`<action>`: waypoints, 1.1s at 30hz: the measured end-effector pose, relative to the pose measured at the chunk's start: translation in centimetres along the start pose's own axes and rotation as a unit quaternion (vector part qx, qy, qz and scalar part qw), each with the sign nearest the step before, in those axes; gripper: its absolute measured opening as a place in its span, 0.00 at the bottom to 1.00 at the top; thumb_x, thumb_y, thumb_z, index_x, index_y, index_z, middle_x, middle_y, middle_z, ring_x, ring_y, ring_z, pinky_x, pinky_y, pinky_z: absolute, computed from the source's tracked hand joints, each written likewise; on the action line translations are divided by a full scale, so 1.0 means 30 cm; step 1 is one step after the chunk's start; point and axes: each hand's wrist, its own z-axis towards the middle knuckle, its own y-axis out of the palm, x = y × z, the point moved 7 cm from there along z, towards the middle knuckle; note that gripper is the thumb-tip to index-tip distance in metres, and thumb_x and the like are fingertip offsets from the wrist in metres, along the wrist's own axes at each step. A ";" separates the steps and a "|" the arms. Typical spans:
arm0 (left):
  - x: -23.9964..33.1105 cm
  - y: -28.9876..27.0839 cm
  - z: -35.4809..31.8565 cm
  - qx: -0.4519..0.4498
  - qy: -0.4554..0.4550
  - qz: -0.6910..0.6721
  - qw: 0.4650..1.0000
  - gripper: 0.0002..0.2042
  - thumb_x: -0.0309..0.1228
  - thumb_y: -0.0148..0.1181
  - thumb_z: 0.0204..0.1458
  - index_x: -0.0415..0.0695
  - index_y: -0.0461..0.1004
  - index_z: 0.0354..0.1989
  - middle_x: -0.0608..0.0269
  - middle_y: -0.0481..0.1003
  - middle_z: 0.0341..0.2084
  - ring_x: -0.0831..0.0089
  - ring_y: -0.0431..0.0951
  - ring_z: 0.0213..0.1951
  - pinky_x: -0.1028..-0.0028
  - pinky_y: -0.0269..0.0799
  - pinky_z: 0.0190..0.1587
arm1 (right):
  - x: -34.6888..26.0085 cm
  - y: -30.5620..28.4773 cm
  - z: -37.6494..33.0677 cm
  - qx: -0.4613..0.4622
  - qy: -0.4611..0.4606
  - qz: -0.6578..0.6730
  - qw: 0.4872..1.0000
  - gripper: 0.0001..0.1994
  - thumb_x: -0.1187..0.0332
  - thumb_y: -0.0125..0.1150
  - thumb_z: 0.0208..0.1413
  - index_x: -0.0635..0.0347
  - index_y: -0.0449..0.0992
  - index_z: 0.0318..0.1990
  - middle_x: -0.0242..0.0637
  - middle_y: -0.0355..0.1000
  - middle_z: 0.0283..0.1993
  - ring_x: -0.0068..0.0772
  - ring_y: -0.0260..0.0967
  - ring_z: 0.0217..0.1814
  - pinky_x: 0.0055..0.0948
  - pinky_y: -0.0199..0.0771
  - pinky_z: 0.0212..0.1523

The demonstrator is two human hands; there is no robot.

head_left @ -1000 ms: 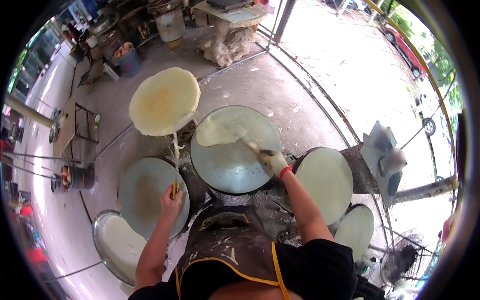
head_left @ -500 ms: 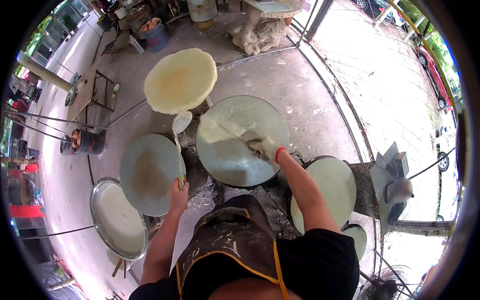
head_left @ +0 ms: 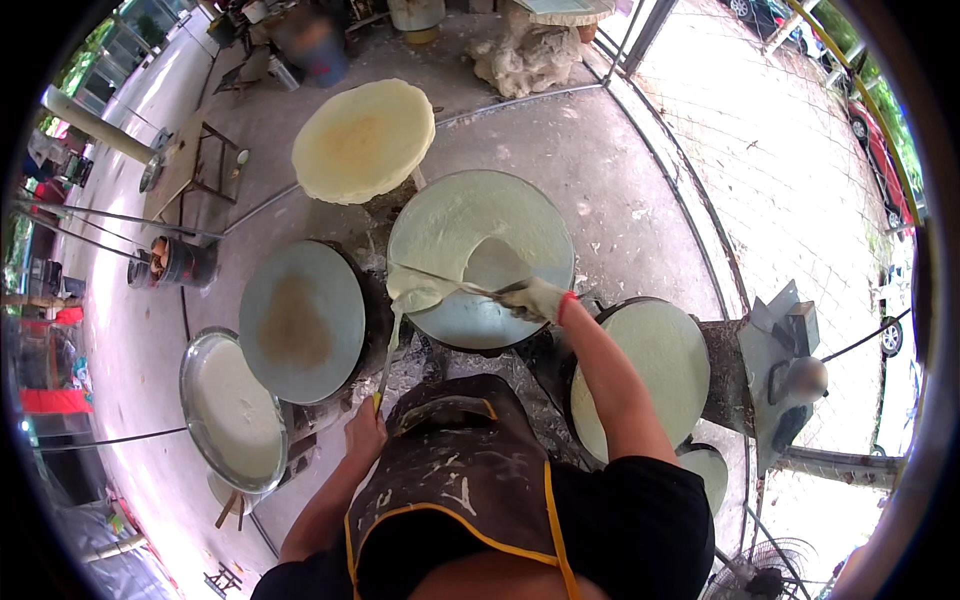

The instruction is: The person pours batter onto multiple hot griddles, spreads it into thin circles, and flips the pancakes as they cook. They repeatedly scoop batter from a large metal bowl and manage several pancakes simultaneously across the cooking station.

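Observation:
In front of me a round griddle (head_left: 455, 325) carries a pale layer of batter (head_left: 470, 215) over its far half; its middle and near part show bare metal. My right hand (head_left: 537, 299), in a stained light glove with a red band at the wrist, is closed on a long thin spreader (head_left: 450, 281) reaching left across the griddle. At the griddle's near-left rim, by the spreader's far end, is a batter-coated ladle (head_left: 418, 292). My left hand (head_left: 366, 428), bare, is wrapped round the ladle's handle, close to my apron.
Left of me are a bare griddle (head_left: 342, 330) with a brown patch and a basin (head_left: 190, 400) of white batter. To the right, another griddle (head_left: 645, 375) holds a pale sheet. A round stack of thin pancakes (head_left: 365, 140) stands beyond; a metal fan-like fixture (head_left: 785, 375) sits far right.
The ladle has swung right from beside the left griddle to the central griddle's rim, and my left hand has come down nearer my body. Batter now covers more of the far and right surface.

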 end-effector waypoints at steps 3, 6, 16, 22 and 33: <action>0.026 -0.011 -0.031 0.009 0.015 0.003 1.000 0.12 0.27 0.50 0.50 0.43 0.61 0.43 0.43 0.72 0.31 0.45 0.73 0.34 0.52 0.66 0.35 | -0.023 -0.127 -0.026 0.161 -0.060 0.131 0.976 0.14 0.61 0.60 0.50 0.57 0.76 0.41 0.26 0.65 0.18 0.17 0.52 0.12 0.20 0.49 0.12; 0.040 0.000 -0.029 0.014 0.034 0.003 0.999 0.12 0.27 0.50 0.49 0.42 0.62 0.43 0.43 0.72 0.32 0.45 0.72 0.35 0.53 0.66 0.35 | -0.033 -0.090 -0.033 0.139 -0.069 0.119 0.981 0.09 0.63 0.60 0.50 0.59 0.74 0.30 0.30 0.66 0.19 0.16 0.53 0.11 0.19 0.50 0.11; -0.023 -0.031 -0.033 0.005 0.129 -0.022 0.991 0.17 0.27 0.50 0.48 0.43 0.64 0.49 0.45 0.71 0.37 0.48 0.72 0.40 0.56 0.67 0.40 | 0.212 0.035 -0.180 0.146 -0.081 0.253 0.953 0.12 0.62 0.61 0.50 0.57 0.76 0.40 0.26 0.65 0.18 0.15 0.51 0.10 0.18 0.48 0.10; -0.088 -0.059 0.045 -0.012 0.252 -0.076 0.965 0.17 0.28 0.51 0.49 0.41 0.64 0.49 0.44 0.71 0.37 0.47 0.71 0.41 0.57 0.67 0.40 | 0.459 0.347 -0.324 0.193 -0.048 0.330 0.923 0.13 0.65 0.59 0.53 0.53 0.74 0.46 0.24 0.64 0.20 0.14 0.55 0.14 0.16 0.50 0.11; -0.360 -0.445 0.060 -0.123 0.181 -0.443 0.869 0.13 0.27 0.49 0.54 0.39 0.65 0.48 0.66 0.65 0.20 0.80 0.65 0.18 0.77 0.63 0.21 | 0.126 0.994 0.045 0.351 -0.163 0.342 0.856 0.14 0.58 0.54 0.56 0.58 0.74 0.41 0.28 0.64 0.21 0.18 0.57 0.19 0.22 0.59 0.20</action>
